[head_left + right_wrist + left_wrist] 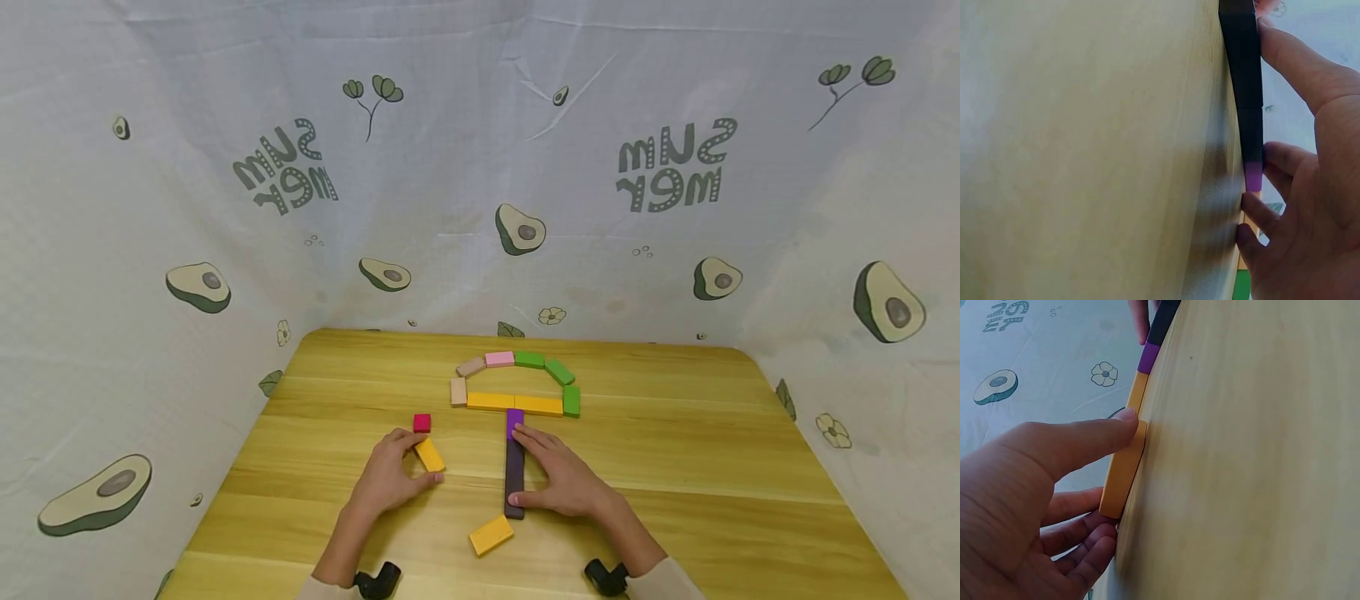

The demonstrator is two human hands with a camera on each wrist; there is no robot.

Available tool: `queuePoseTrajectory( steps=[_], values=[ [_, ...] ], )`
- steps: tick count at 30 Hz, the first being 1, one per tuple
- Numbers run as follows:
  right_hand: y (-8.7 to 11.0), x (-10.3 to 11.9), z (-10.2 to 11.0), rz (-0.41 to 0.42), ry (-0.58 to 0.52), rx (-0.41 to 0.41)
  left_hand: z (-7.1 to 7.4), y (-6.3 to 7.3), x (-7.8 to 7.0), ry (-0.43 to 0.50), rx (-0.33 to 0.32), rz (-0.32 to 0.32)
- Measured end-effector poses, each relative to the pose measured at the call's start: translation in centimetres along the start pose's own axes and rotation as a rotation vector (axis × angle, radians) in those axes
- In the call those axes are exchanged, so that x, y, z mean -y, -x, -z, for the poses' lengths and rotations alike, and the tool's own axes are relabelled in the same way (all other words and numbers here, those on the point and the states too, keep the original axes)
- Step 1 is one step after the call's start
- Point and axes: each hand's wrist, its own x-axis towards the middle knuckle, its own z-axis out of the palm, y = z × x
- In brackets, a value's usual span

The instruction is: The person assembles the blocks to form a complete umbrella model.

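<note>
A yellow block (430,455) lies at a slant between the thumb and fingers of my left hand (393,473), which pinches it by its ends. My right hand (561,475) touches the right side of a straight column, its thumb at the near black blocks (514,479) and its fingertips by the purple block (513,422). The column meets a bar of two yellow blocks (491,402). Above that bar curves an arch of tan blocks (458,392), a pink block (499,359) and green blocks (529,360).
Just beyond my left fingertips sits a red block (422,423). Another loose yellow block (492,536) lies at an angle near the column's lower end. All rest on a wooden table (675,433), with a white avocado-print cloth (450,167) hanging behind and at the sides.
</note>
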Motion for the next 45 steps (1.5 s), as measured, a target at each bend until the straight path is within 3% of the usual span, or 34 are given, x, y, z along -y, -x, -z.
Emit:
queuePoseTrajectory(
  steps=[16,26,45],
  values=[
    [0.0,-0.2,-0.1,-0.005,0.0,0.001,-0.5,1.2,-1.2,0.0,0.088,-0.114],
    [0.0,-0.3,-0.1,0.011,0.0,-0.008,-0.6,2.4,-2.5,-0.006,0.17,-0.107],
    [-0.2,-0.4,-0.2,0.007,0.004,-0.008,-0.6,3.6,-3.4,-0.054,0.217,-0.141]
  ],
)
